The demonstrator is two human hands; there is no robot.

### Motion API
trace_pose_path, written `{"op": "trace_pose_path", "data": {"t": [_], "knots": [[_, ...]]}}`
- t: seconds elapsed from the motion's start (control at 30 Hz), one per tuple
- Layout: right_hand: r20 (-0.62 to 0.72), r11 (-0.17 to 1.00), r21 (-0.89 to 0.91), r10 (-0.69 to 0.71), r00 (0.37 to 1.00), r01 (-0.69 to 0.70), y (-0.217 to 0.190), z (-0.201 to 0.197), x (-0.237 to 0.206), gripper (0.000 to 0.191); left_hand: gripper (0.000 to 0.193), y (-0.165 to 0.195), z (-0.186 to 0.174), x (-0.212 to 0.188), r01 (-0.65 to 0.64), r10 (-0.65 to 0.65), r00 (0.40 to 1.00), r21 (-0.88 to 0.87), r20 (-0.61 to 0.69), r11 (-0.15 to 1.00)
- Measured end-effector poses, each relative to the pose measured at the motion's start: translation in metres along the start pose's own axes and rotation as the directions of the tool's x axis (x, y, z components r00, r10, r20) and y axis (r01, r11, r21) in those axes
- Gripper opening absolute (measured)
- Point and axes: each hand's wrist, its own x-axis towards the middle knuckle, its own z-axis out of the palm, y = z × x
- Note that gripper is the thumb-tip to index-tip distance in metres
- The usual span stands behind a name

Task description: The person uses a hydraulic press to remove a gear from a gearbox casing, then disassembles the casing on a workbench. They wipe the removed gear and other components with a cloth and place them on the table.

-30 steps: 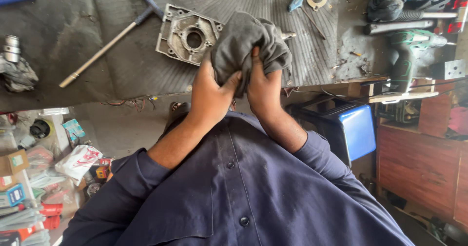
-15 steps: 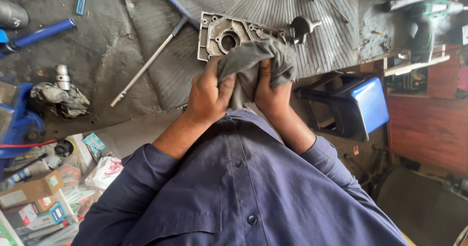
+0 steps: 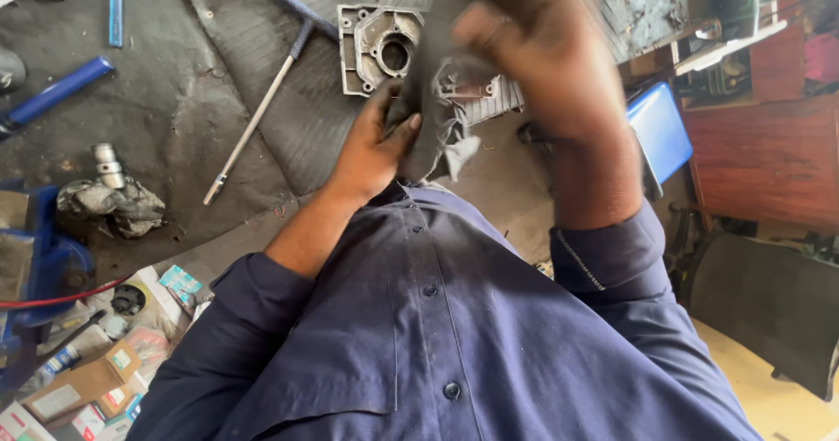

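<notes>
Head view: left hand [image 3: 371, 148] has its grip clenched on a dark grey rag [image 3: 428, 118], thumb pressed against the cloth. Right hand [image 3: 533, 52] is raised close to the camera and blurred; the rag runs up to it, but whether its grip is clenched on the cloth cannot be told. The rag hangs between the two grips, in front of the chest and above the edge of the worktop [image 3: 175, 118]. Just beyond the left grip, a square grey metal housing [image 3: 377, 48] with a round bore lies flat on the ribbed dark mat. Further out from the left grip, a long metal rod [image 3: 253, 118] lies slanted on the worktop. Well apart from it, a blue-handled tool [image 3: 57, 91] and a bundle of cloth with a metal cylinder [image 3: 109, 198] rest. Beyond the right grip, a blue stool seat [image 3: 660, 131] shows.
</notes>
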Motion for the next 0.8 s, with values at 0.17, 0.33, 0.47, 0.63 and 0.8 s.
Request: {"op": "trace_pose_path", "data": {"t": [0.17,0.33,0.47,0.63,0.8], "knots": [[0.071,0.914,-0.155,-0.368,0.927,0.375,-0.011,0.011,-0.013,0.022,0.021,-0.06,-0.004,0.023,0.12,-0.128,0.992,-0.429,0.009,0.895],[0.031,0.976,0.102,0.19,0.981,-0.193,0.022,-0.001,-0.024,0.033,0.011,-0.054,-0.031,0.043,0.016,-0.064,0.993,0.437,0.096,0.899],[0.191,0.924,0.194,0.295,0.936,-0.33,0.051,0.005,-0.04,0.038,0.006,-0.02,-0.012,0.038,-0.338,0.275,0.938,0.715,0.209,0.612],[0.222,0.854,0.404,0.257,0.941,-0.328,0.096,0.001,-0.043,0.037,0.024,0.023,0.038,0.042,-0.434,0.558,0.758,0.9,0.338,0.045],[0.428,0.632,0.62,0.225,0.875,-0.466,0.14,-0.011,-0.04,0.031,0.021,0.036,0.064,0.044,-0.275,0.64,0.75,0.959,0.17,0.067]]}}
